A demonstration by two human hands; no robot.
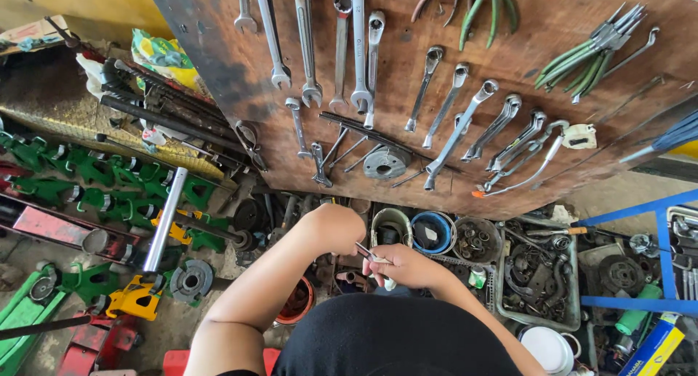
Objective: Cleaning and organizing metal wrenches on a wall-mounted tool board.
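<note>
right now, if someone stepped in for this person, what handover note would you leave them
Left hand: closed in a fist above the parts tubs, gripping one end of a small slim metal tool.
Right hand: closed around the tool's other end together with a white scrap, possibly cloth or paper.
Around them: spanners hang on the wooden board ahead; round tins and a grey crate of parts sit just below the hands.
Done or left: cannot tell from this view; the tool is in both hands.
</note>
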